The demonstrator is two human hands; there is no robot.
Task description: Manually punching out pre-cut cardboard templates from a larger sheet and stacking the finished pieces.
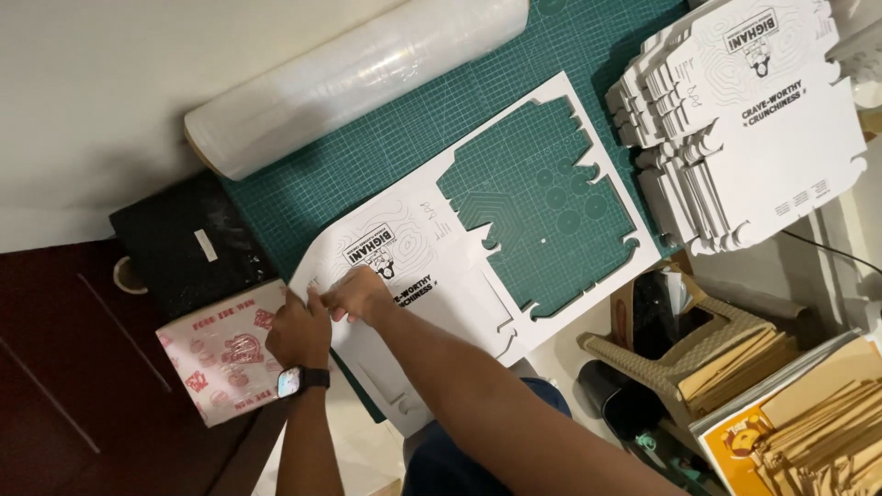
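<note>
Box blank already out of die-cut sheet (514, 211) on green mat (367, 156); left hand (299, 332) and right hand (363, 296) fingers pinching sheet's near corner, remaining waste frame not yet cleared.

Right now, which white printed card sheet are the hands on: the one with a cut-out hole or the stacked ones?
The single flat sheet with the cut-out hole on the green mat; the stack lies untouched at upper right.
</note>
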